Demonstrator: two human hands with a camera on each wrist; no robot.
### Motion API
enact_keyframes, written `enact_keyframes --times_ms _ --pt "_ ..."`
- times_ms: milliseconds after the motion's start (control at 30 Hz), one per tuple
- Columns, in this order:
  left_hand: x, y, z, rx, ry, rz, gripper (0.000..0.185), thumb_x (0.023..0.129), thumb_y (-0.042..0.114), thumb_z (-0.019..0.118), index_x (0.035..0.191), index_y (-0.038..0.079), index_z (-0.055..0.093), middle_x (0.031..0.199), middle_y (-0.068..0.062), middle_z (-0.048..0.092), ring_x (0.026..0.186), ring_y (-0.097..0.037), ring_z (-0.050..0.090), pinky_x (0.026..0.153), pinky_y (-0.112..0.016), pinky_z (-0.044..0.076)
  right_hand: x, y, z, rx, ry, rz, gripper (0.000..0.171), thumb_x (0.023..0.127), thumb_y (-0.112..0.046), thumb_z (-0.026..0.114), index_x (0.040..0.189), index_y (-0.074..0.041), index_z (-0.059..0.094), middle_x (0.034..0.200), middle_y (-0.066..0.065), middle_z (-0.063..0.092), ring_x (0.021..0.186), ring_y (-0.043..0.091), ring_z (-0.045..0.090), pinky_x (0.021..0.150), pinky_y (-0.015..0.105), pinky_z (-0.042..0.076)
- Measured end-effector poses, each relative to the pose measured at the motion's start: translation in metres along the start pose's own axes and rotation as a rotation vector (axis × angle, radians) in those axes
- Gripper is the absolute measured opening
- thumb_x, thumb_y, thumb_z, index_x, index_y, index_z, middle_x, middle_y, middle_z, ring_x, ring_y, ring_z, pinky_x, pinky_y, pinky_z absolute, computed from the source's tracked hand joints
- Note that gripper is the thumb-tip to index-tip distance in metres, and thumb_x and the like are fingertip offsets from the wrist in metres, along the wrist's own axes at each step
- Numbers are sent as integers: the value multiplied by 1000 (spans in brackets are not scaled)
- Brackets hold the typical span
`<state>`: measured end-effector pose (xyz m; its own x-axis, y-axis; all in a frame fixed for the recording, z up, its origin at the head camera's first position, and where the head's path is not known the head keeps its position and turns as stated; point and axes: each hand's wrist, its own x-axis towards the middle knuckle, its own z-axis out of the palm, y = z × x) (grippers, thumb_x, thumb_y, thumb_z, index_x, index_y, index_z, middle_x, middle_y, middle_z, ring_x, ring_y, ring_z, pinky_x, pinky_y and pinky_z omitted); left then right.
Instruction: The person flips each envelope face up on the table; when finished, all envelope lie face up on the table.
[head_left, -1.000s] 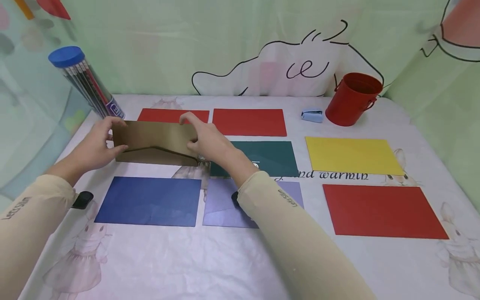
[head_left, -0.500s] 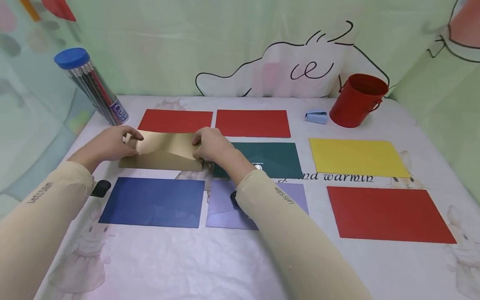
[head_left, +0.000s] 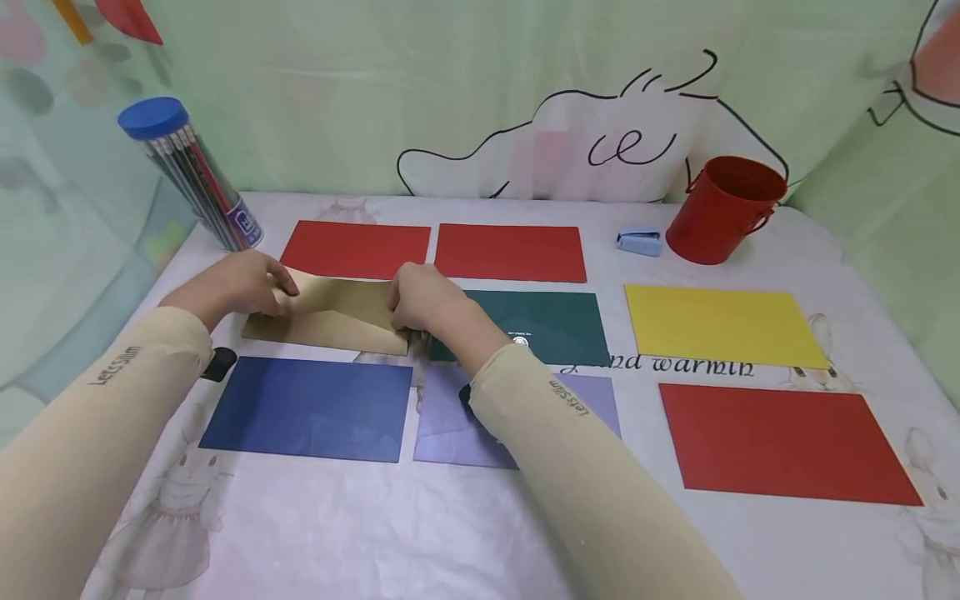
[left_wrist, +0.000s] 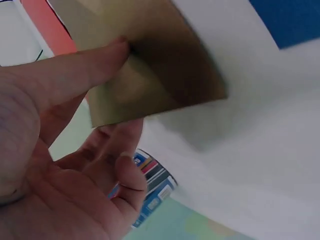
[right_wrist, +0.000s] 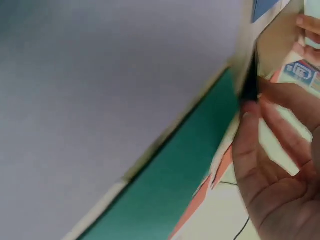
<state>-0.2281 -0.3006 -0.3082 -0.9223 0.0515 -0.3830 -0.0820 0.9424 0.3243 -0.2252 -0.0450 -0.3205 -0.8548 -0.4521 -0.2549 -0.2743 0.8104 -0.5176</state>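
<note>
A gold envelope [head_left: 333, 315] lies low over the table [head_left: 465, 533] in the left middle, its flap folded forward. My left hand [head_left: 240, 286] pinches its left end, thumb on top and fingers under it, as the left wrist view shows the gold envelope [left_wrist: 150, 70] between them. My right hand [head_left: 420, 298] grips the right end; the right wrist view has the envelope's edge [right_wrist: 247, 65] at the fingertips [right_wrist: 250, 107], beside the dark green envelope [right_wrist: 175, 175].
Around it lie two red envelopes [head_left: 356, 248] [head_left: 510, 252], a dark green envelope [head_left: 547, 327], a blue one [head_left: 307, 408], a lilac one [head_left: 450, 421], a yellow one [head_left: 723, 327] and a large red one [head_left: 783, 442]. A pencil tube [head_left: 191, 177], red cup [head_left: 723, 210] and small blue stapler [head_left: 639, 242] stand at the back.
Both hands have lowered the gold envelope toward the table and its raised flap has been folded down over the body. The hands stay at its two ends.
</note>
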Motion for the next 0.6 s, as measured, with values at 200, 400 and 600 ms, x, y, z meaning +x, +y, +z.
enact_keyframes --times_ms 200,400,600 --pt "-1 0 -1 -13 -27 -16 27 84 4 73 111 4 71 101 -19 55 94 -36 47 76 -45 44 -3 0 -1 8 6 2 23 88 -11 76 111 -8 76 103 3 70 87 17 64 68 26 54" --pt "-1 8 -3 120 30 7 32 80 3 79 112 1 72 104 -22 62 107 -48 38 91 -61 33 -5 -2 -3 -138 73 7 10 87 -18 78 94 -13 80 123 12 61 99 21 59 64 25 54" --pt "4 31 -9 324 38 98 20 80 6 73 100 4 77 105 -20 64 113 -51 32 97 -71 21 -7 13 -15 -90 21 -100 14 89 -19 73 97 -10 80 107 7 68 101 19 56 70 27 52"
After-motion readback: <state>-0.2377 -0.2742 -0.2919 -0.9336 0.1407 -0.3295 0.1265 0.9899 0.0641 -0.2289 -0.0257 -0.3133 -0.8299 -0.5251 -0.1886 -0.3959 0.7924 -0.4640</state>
